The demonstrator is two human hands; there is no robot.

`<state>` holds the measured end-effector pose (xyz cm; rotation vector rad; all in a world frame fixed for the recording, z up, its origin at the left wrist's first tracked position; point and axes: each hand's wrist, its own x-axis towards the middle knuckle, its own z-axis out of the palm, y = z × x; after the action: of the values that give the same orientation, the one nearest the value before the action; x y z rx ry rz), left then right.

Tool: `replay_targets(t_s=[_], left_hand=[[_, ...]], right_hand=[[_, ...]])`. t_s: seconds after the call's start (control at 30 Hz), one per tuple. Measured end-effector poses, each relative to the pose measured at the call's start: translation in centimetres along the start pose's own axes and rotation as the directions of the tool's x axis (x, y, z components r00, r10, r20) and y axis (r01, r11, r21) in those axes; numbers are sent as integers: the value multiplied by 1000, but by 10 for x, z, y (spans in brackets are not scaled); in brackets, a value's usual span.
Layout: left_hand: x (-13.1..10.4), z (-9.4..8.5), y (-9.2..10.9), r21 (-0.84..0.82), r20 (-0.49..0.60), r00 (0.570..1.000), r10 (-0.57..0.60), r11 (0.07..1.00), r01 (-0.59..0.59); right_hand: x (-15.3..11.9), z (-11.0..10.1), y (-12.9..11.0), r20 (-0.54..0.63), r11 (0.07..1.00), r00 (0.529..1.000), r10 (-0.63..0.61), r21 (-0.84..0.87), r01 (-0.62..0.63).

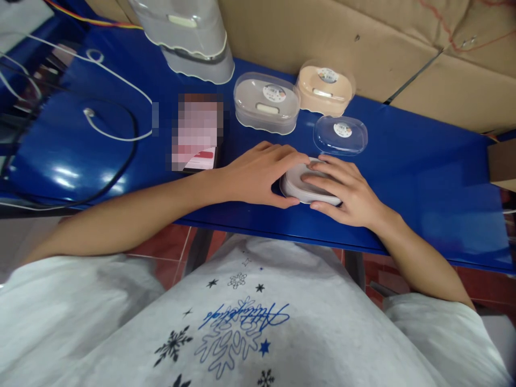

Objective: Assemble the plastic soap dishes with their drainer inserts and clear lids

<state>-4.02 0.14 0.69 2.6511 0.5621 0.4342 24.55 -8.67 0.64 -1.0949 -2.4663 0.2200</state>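
Head view: left hand [260, 174] and right hand [355, 194], both curved, pinch opposite ends of a smooth oval plastic box [297, 180].

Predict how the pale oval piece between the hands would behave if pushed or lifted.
The pale oval piece would probably feel stiff: its edge looks unbent between the left hand and right hand. Being low and broad, it seems unlikely to tip. It might slide on the glossy blue table.
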Motion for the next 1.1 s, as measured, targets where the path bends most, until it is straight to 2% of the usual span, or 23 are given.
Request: replay_targets(t_s=[0.17, 0.5, 0.7, 0.87, 1.0, 1.1], left_hand=[[1, 0, 0, -47, 7, 1000, -17, 999, 17], [-3, 3, -4, -22, 8, 1000, 17, 1000, -17], [-6, 0, -9, -48, -19, 999, 40, 998, -41], [-7, -7, -6, 9, 61, 991, 123, 992, -124], [-7, -10, 2, -61, 137, 960, 243, 970, -236], [-8, -11, 8, -122, 167, 945, 281, 957, -263]], right_hand=[[0, 1, -4, -38, 997, 997, 60, 46, -58], [3, -6, 8, -153, 996, 986, 68, 71, -58], [6, -12, 29, -212, 973, 951, 223, -16, -231], [6, -6, 34, -201, 983, 964, 173, -29, -183], [6, -3, 30, -157, 990, 978, 135, -28, -141], [6, -2, 29, -103, 985, 982, 158, -59, -165]])
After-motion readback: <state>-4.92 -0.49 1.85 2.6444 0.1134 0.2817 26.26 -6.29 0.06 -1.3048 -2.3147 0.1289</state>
